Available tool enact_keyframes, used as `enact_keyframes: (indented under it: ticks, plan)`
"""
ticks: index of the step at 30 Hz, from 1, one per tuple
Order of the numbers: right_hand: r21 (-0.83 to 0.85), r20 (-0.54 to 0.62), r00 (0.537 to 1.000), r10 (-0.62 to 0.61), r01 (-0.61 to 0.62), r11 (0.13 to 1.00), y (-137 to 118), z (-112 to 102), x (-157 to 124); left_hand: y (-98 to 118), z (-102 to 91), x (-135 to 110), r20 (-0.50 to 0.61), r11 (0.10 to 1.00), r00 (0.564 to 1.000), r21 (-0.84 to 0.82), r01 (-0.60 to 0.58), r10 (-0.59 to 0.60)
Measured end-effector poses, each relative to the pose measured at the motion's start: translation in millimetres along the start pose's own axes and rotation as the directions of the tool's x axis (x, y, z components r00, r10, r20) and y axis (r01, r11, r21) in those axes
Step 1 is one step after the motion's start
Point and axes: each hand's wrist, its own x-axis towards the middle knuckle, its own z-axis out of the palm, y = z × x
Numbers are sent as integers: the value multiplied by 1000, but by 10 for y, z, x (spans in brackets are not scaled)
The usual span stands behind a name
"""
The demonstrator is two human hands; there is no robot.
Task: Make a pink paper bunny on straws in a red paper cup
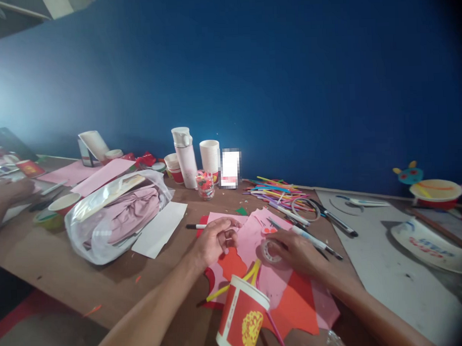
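Tape roll [269, 256] center-frame, slightly below middle, over pink paper [250, 235]. Right hand [296, 249] grasps it, thumb and fingers on the rim. Round, so no long axis; flat side faces camera. Left hand [214, 243] is farther, roll lies right and slightly below its fingers; those half curled, can't tell if pinching anything. Paper cup [241, 314] sits below, bottom center.

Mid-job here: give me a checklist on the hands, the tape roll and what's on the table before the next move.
1. Tape roll at right hand: ok, fingers on it.
2. Left hand free: cannot tell, fingers curled.
3. Tape's loose end found: cannot tell.
4. Pink paper uncovered: not ok, orange paper overlaps it.
5. Coloured sticks bundled neatly: not ok, strewn loosely.
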Motion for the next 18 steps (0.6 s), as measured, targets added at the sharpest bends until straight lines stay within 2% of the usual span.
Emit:
enact_keyframes:
  ticks: [5, 9, 12, 15, 18]
  plan:
    - [-96, -46, 998, -35, 31, 995, -17, -54, -8, -50, 56, -12, -38, 1000, 999, 6, -16, 17]
    - [-132, -158, 986, -57, 36, 991, -95, -175, 5, -61, 105, -46, 14, 998, 999, 58, -29, 29]
    - [-70, -268, 952, -148, 134, 989, -267, -280, 73, -66, 123, -67, 32, 998, 999, 56, -22, 20]
    - [3, -324, 911, -257, 272, 962, -488, -318, 193, -65, 134, -83, 36, 999, 999, 40, 4, -6]
    - [171, -279, 939, -202, 256, 951, -662, -277, 310, -53, 153, -95, 98, 998, 995, 63, -3, -3]
